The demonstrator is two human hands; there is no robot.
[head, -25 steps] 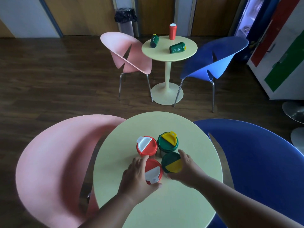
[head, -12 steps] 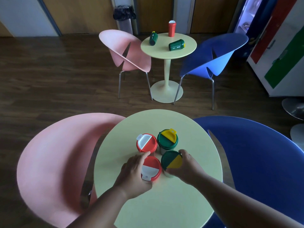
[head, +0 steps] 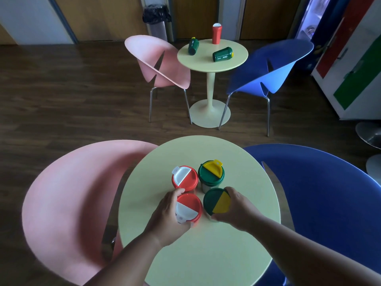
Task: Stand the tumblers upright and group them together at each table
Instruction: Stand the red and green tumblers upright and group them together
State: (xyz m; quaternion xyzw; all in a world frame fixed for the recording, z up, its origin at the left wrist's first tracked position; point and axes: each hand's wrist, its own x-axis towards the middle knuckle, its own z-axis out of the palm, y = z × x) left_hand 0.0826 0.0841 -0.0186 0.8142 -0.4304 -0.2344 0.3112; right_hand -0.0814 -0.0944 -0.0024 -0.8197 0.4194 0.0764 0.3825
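While hands (head: 202, 213) grip two, four tumblers (head: 201, 190) stand.

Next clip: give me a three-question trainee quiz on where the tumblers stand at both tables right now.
1. True or false: every tumbler on the far table stands upright.
2. How many tumblers stand on the near table?
3. The left hand grips which tumbler? A) near red tumbler B) near green tumbler

Key: 1 false, two green ones lie on their sides; 2 four; 3 A, the right hand grips B.
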